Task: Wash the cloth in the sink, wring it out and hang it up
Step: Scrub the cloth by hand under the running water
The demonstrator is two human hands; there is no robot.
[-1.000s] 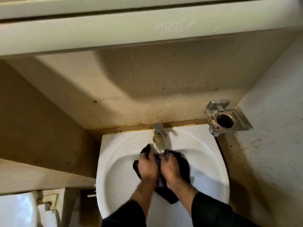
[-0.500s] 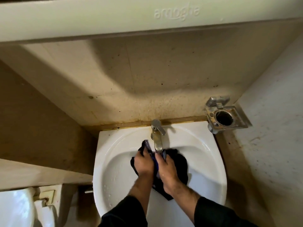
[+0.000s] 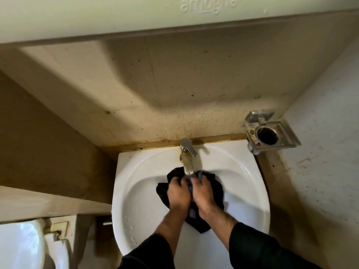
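A dark, wet cloth (image 3: pixel 216 188) is bunched over the bowl of the white sink (image 3: pixel 139 191), just under the spout of the chrome tap (image 3: pixel 187 158). My left hand (image 3: pixel 177 193) grips the cloth's left side with curled fingers. My right hand (image 3: pixel 203 193) grips its right side, pressed close against the left hand. A corner of the cloth hangs down below my wrists toward the sink's near edge. Whether water runs from the tap cannot be told.
A metal holder (image 3: pixel 271 133) with a round hole is fixed to the wall at the sink's back right. A white toilet cistern (image 3: pixel 21 247) stands at the lower left. A pale cabinet (image 3: pixel 136 14) overhangs the wall above the sink.
Both hands stay on the cloth under the tap, kneading it slightly. The view has tilted down and shifted a little.
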